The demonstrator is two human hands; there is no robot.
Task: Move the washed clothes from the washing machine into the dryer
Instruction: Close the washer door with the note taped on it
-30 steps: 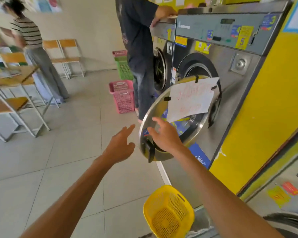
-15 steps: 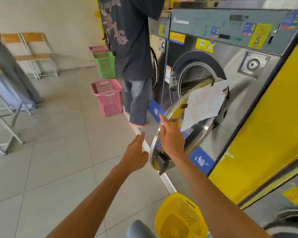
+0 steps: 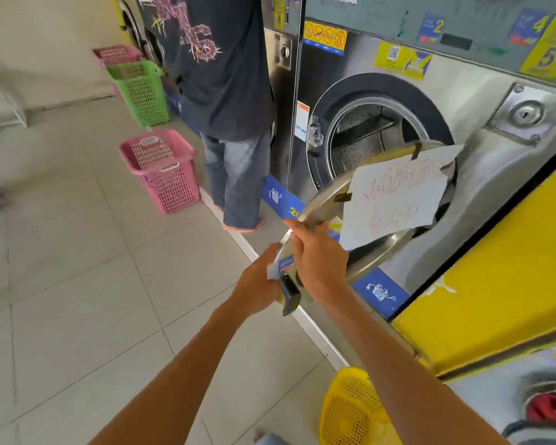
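Observation:
A steel front-loading machine (image 3: 482,101) stands ahead at the right with its round door (image 3: 376,252) swung open. A handwritten paper sign (image 3: 395,197) is taped over the door. Its perforated drum (image 3: 360,139) shows no clothes in the visible part. My right hand (image 3: 318,261) grips the door's rim just above the black handle (image 3: 289,297). My left hand (image 3: 254,287) touches the door's edge beside that handle, with its fingers hidden behind the rim. Red clothes (image 3: 549,409) show behind the window of another machine at the bottom right.
A yellow basket (image 3: 350,409) sits on the floor by my right forearm. A person in a dark shirt (image 3: 219,59) stands at the neighbouring machine on the left. A pink basket (image 3: 164,171) and a green basket (image 3: 138,91) stand on the tiled floor nearby.
I have stepped closer to the machine. My right hand stays on the door rim. My left hand, open in the air before, has moved right onto the door's edge by the handle.

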